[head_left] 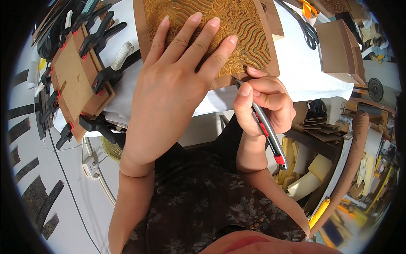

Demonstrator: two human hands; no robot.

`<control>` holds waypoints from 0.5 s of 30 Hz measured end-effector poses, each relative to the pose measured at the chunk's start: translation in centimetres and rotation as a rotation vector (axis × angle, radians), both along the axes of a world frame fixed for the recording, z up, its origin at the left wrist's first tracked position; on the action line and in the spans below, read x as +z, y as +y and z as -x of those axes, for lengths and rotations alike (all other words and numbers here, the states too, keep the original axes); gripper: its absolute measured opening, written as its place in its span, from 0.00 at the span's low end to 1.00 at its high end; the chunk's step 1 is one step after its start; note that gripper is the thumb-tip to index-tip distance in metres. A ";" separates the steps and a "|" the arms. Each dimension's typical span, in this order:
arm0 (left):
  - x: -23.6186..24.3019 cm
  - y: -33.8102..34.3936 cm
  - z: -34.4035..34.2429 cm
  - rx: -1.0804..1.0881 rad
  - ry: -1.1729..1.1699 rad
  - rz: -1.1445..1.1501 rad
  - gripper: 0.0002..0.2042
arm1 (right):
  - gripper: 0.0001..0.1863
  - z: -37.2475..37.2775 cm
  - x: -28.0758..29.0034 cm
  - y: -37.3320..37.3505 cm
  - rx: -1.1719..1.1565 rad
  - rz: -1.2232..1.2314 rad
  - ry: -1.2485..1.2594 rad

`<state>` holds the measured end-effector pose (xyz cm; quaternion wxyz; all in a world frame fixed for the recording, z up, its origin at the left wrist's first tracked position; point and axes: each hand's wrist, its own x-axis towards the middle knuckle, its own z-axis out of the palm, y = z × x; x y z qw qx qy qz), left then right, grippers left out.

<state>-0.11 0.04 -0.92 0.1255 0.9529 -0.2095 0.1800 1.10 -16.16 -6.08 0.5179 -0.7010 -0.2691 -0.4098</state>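
Your left hand lies spread over the gold cloth on a brown board atop the table; your right hand pinches a knife, tip near the cloth's lower edge. You're seemingly trimming: press steadily, cut lightly.

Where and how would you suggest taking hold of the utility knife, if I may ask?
I'd suggest a pen-like grip on the front body of the utility knife, from the right, as the right hand has it: its narrow tip points up-left at the patterned panel, and its slim handle slants back down-right.
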 end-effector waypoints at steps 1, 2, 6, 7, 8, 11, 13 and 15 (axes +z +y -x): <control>0.0 0.0 0.0 0.000 0.003 0.002 0.33 | 0.15 0.0 0.0 0.0 -0.004 0.010 -0.006; 0.1 0.0 0.0 0.002 0.005 0.002 0.33 | 0.15 -0.1 0.1 0.0 -0.007 0.019 -0.011; 0.2 -0.1 0.1 0.006 0.009 0.001 0.32 | 0.15 -0.1 0.1 0.1 -0.005 0.022 -0.017; 0.1 -0.1 0.1 0.006 0.008 0.002 0.32 | 0.15 -0.1 0.1 0.1 -0.006 0.018 -0.019; 0.1 -0.1 0.1 0.007 0.007 0.002 0.32 | 0.15 -0.1 0.1 0.2 -0.006 0.014 -0.020; 0.1 -0.1 0.1 0.007 0.005 0.001 0.32 | 0.15 0.0 0.1 0.1 0.003 0.021 -0.014; 0.0 -0.1 0.1 0.007 0.001 -0.001 0.32 | 0.15 -0.1 0.2 0.1 0.004 0.018 -0.018; 0.0 -0.1 0.0 0.008 -0.005 -0.005 0.33 | 0.15 -0.2 0.1 0.1 0.005 0.013 -0.020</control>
